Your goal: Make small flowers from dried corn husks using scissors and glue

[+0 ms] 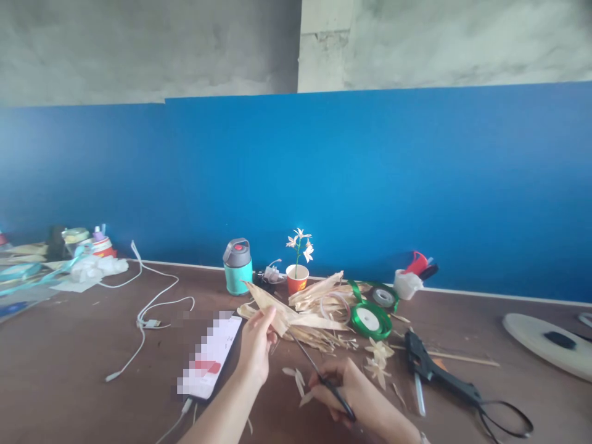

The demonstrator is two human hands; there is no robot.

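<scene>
My left hand (255,345) pinches a pale dried corn husk (264,302) between thumb and fingers, its pointed end up and to the left. In my right hand (351,391) is a pair of dark scissors (333,394), the blades reaching up-left to the lower edge of the husk. Whether the blades touch it I cannot tell. Small cut petals (296,377) lie on the table just left of my right hand. Behind the hands spreads a pile of husks (319,293). Two husk flowers (379,361) rest to the right of the pile.
A paper cup (296,283) with a flower stem stands behind the pile, beside a teal flask (238,271). Green ribbon spools (370,320) and a glue gun (439,373) are on the right. Left lie a phone (215,357) and white cables (143,314). A blue partition (370,172) closes the back.
</scene>
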